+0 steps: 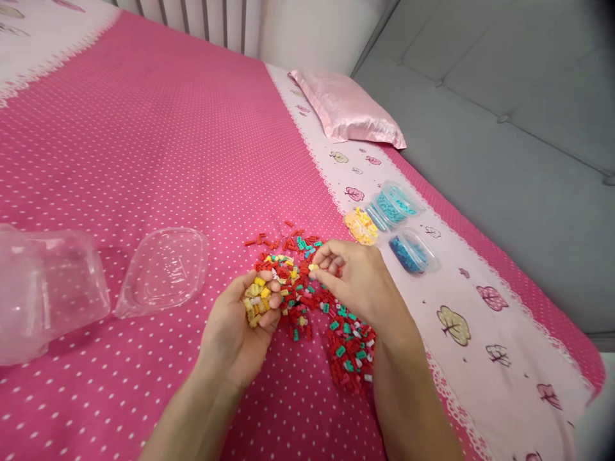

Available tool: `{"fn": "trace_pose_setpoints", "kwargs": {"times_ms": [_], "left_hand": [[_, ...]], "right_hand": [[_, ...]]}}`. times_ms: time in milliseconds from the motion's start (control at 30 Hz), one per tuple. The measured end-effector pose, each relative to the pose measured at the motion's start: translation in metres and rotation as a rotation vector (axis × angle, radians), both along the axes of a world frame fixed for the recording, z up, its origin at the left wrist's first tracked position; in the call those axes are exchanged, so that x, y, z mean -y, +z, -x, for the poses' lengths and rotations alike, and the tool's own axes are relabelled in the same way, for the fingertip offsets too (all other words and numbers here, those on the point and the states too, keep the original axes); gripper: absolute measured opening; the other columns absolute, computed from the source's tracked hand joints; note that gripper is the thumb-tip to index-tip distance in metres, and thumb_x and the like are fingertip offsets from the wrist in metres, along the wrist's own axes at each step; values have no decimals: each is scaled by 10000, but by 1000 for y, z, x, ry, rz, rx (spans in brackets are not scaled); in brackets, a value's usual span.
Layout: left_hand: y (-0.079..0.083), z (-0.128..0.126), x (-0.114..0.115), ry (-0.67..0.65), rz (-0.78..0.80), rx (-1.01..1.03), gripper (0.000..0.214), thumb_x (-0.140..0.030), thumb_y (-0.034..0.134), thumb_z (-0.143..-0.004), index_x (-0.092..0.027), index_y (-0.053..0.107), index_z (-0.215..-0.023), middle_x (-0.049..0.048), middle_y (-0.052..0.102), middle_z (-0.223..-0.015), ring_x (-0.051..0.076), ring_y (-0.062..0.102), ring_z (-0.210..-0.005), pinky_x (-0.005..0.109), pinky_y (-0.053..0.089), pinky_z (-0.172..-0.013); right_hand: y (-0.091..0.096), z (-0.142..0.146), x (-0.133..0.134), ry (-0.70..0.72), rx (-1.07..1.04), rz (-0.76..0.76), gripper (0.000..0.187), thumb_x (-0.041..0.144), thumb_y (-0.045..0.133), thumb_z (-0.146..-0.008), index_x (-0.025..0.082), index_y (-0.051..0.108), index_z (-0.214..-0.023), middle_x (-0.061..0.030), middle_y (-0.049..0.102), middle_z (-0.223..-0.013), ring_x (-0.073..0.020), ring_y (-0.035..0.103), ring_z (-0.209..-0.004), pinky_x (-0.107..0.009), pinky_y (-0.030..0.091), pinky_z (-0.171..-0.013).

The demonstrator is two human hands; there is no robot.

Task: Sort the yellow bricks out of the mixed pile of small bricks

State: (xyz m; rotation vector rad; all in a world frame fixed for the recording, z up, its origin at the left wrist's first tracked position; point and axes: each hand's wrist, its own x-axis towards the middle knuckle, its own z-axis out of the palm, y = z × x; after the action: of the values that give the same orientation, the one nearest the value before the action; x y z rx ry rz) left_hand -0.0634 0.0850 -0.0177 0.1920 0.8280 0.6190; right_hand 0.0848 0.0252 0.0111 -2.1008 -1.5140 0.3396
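My left hand (245, 333) is cupped palm up, its fingers curled around a small heap of yellow building bricks (258, 298). Over the pile, my right hand (346, 275) pinches a tiny pale yellow brick (314, 267) between thumb and fingertips. Beneath and between both hands spreads a loose pile of mostly red bricks (353, 365), mixed with green, white and some yellow ones. Part of that pile is hidden behind my hands and right forearm.
Beyond my right hand stand clear tubs: one with turquoise bricks (394, 205), one with dark blue bricks (408, 251), one with yellow-orange bricks (361, 225). At left lie a clear lid (163, 272) and clear plastic containers (52, 288). A pink pillow (348, 109) rests on the dotted bedsheet (192, 160).
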Motion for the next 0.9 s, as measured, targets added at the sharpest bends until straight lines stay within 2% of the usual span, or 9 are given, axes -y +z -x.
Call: {"fn": "trace_pose_setpoints", "kwargs": {"times_ms": [200,433,567,667,767,900], "left_hand": [[0,0,0,-10,-3,4,194,-95,361,-824,-115,512,-704,38,496,-632,68,434,-456,127,300,-319],[-3,1,1,-53,-34,13,198,-133,347,-846,-104,523,-758,41,500,-647,76,442,-461,145,319,-338],[-4,0,1,-63,-57,34,195,-138,351,-847,-100,535,-795,53,526,-697,80,464,-487,158,355,-369],[-3,1,1,-61,-44,17,194,-139,356,-846,-98,539,-797,60,535,-702,84,475,-496,154,352,-368],[-1,1,0,-44,-24,-16,190,-126,358,-839,-100,534,-771,52,523,-660,83,470,-480,143,338,-357],[-1,1,-1,-19,-2,-28,198,-121,358,-838,-102,527,-736,45,511,-630,75,458,-461,133,332,-348]], "right_hand": [[7,6,4,-44,-48,-71,31,194,647,-731,192,630,-757,20,642,-670,-97,564,-585,-234,435,-583],[18,28,9,89,-92,-277,47,206,632,-780,211,652,-822,16,667,-764,-100,602,-673,-231,485,-655],[18,38,10,145,-93,-312,132,220,629,-795,230,664,-922,13,672,-810,-106,609,-699,-242,492,-675],[18,37,10,136,-79,-320,169,215,611,-809,227,657,-971,13,670,-824,-98,597,-674,-234,479,-656],[18,29,13,123,-32,-202,99,197,586,-820,216,658,-885,21,672,-807,-94,594,-676,-226,451,-643],[10,21,20,281,143,283,110,149,598,-775,232,669,-772,23,672,-723,-134,613,-713,-253,408,-640]]}}
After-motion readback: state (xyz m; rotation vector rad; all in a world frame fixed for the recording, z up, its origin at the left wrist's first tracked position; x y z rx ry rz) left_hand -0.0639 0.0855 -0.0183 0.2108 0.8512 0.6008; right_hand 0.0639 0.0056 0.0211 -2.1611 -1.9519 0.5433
